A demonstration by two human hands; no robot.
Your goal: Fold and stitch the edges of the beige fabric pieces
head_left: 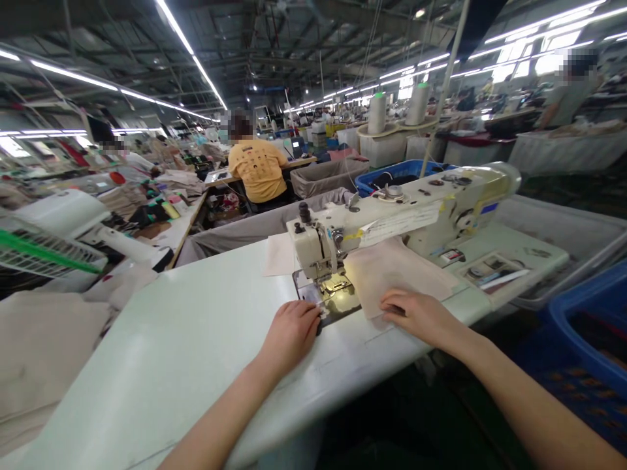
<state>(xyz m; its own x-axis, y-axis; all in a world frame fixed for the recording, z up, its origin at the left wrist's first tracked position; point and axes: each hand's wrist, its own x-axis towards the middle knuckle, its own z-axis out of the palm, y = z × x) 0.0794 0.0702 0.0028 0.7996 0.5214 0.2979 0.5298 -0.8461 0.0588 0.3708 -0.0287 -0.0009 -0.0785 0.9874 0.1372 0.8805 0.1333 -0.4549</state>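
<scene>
My left hand [294, 331] rests on the pale tabletop just left of the sewing machine's needle plate [340, 305]. Its fingers are bent together, with something small and dark by the fingertips that I cannot make out. My right hand [418, 314] has its fingers curled at the near edge of a beige fabric piece [404, 271], which lies under the machine arm, right of the needle. The sewing machine [313, 251] has a lit needle area between my hands. Another beige fabric piece [280, 254] lies behind the machine head, on the left.
A tray [494, 271] with small tools is set in the table [206, 326] at right. Blue baskets [563, 313] and a grey bin stand beyond the right edge. Stacked beige fabric [44, 352] and a white fan [63, 222] are at left. A person in yellow [257, 166] sits ahead.
</scene>
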